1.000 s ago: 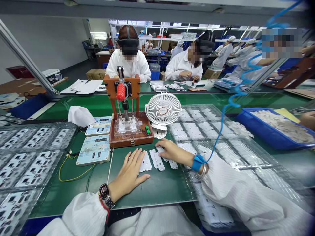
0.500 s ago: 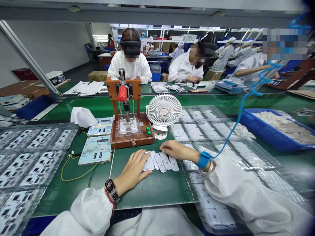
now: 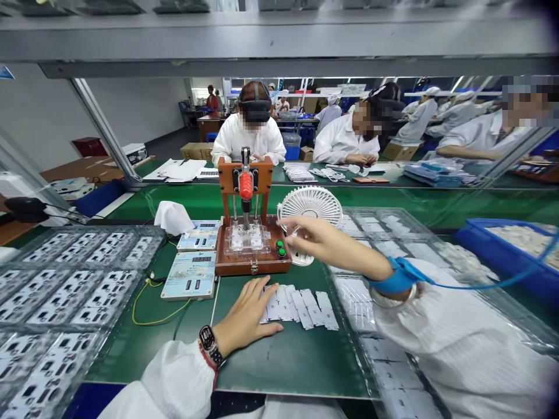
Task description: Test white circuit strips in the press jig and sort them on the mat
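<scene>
My left hand (image 3: 250, 313) lies palm down on the green mat, its fingers spread and touching the left end of a row of thin white board pieces (image 3: 311, 308). The pieces fan out side by side and partly overlap. My right hand (image 3: 321, 237), wearing a blue wrist strap (image 3: 399, 274), is raised in front of the white fan (image 3: 312, 201). Its fingers stretch left toward the press fixture (image 3: 254, 265), near the green buttons (image 3: 280, 248). Nothing shows in that hand. The press has a red-handled lever (image 3: 246, 185) and a clear plate beneath it.
Clear trays of dark-marked boards (image 3: 105, 297) cover the left side. Other clear trays (image 3: 395, 366) with white pieces lie under my right arm. Two counter boxes (image 3: 188, 276) with wires stand left of the press. A blue bin (image 3: 478, 247) sits far right. Co-workers sit opposite.
My right hand has lifted off the white pieces and moved up and forward to the fan and press. The left hand stays by the row. The whole view has shifted.
</scene>
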A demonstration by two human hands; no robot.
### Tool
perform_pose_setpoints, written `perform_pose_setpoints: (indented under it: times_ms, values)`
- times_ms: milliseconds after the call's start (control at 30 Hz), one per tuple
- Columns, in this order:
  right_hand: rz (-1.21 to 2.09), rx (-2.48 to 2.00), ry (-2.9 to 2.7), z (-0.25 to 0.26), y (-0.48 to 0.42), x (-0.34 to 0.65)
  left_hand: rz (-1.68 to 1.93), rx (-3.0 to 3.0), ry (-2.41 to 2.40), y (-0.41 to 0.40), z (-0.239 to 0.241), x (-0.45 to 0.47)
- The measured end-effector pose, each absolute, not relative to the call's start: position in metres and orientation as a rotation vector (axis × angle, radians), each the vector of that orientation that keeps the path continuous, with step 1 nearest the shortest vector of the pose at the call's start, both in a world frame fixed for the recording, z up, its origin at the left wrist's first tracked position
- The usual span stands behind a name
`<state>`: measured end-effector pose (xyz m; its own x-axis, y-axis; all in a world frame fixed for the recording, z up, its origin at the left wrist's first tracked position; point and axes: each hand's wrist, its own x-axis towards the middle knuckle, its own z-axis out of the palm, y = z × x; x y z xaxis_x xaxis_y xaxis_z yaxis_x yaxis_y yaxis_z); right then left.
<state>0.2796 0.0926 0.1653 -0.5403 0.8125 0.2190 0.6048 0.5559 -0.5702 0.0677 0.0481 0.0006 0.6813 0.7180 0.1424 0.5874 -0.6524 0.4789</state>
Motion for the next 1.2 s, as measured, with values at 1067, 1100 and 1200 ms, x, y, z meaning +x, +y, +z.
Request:
perform_pose_setpoints:
  times_ms: [1067,1100,1200]
  values:
    - [0.092,-0.456,-2.307,0.215,0.155,0.213,0.437,2.462,1.001,0.045,0.004,0.066]
    - [0.082,-0.452,-2.319,0.215,0.155,0.214,0.433,2.467,1.001,0.045,0.005,0.066]
    - [0.064,-0.466,-2.356,0.218,0.151,0.214,0.456,2.477,0.998,0.045,0.004,0.066]
